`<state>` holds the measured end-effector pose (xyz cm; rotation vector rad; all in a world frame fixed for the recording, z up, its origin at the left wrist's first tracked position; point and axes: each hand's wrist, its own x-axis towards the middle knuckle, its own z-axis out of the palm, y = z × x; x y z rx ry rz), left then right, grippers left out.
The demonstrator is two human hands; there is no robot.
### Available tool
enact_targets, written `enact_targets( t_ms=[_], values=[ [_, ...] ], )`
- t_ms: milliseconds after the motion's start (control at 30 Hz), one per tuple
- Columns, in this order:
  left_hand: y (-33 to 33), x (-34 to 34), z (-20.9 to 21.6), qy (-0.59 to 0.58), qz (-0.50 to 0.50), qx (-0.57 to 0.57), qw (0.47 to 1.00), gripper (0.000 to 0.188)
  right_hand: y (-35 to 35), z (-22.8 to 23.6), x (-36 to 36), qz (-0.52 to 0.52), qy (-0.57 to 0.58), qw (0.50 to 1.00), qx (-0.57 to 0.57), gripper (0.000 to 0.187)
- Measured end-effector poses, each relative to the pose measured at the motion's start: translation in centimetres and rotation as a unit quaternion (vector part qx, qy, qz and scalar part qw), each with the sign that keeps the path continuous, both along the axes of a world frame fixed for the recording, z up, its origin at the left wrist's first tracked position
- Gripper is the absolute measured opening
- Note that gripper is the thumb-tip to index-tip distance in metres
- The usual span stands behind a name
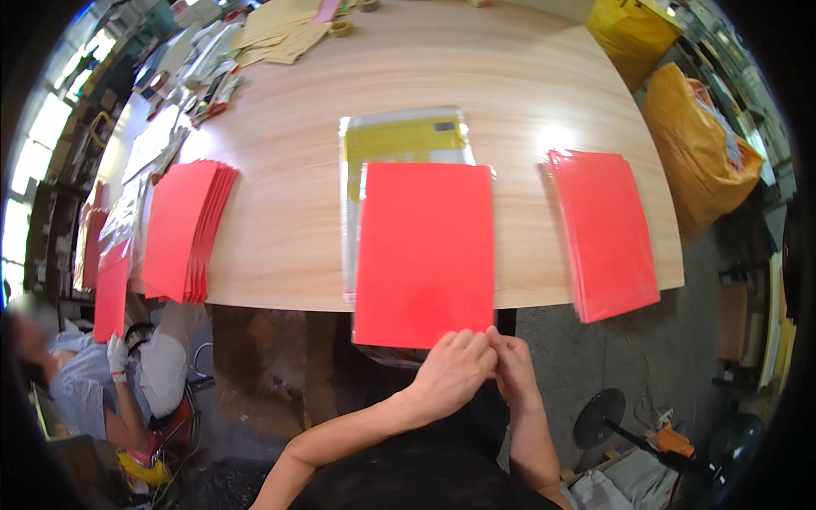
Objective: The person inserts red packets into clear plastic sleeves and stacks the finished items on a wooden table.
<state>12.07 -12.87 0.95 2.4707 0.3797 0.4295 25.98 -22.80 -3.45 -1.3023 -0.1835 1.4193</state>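
Red sheet, near-right corner: left hand curled, right hand bunched there, can't tell what they pinch. Smooth rectangle overhangs wood-grain table, atop glossy clear-and-yellow packets; flat red stacks either side.

Bench: smooth wood grain, slight sheen. Red sheet: smooth, matt, paper-like. Red stack at three o'clock: glossy, clear plastic edges.

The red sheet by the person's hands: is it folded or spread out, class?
Spread out: the red sheet shows one broad, flat rectangular face with no visible fold line.
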Motion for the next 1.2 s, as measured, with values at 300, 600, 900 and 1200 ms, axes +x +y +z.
enact_targets(
  t_ms=[300, 600, 900, 1200],
  values=[
    [4.5, -46.0, -16.4, -0.322, 0.581, -0.522, 0.535, 0.029, 1.6, 0.9, -1.9, 0.015, -0.073, 0.997, -0.017, 0.041],
    [3.1, -26.0, -12.8, -0.108, 0.588, -0.209, 0.774, 0.028, -1.4, -1.2, -0.3, 0.030, -0.664, 0.747, 0.005, 0.027],
    [7.4, -17.1, -5.7, -0.153, 0.250, 0.036, 0.955, 0.026, -0.2, 1.8, -0.8, 0.131, -0.782, 0.583, 0.176, 0.034],
    [3.2, -14.4, -6.5, -0.322, 0.323, -0.731, 0.508, 0.012, -0.5, -0.3, -4.2, -0.159, -0.147, 0.973, 0.086, 0.017]
  ],
)
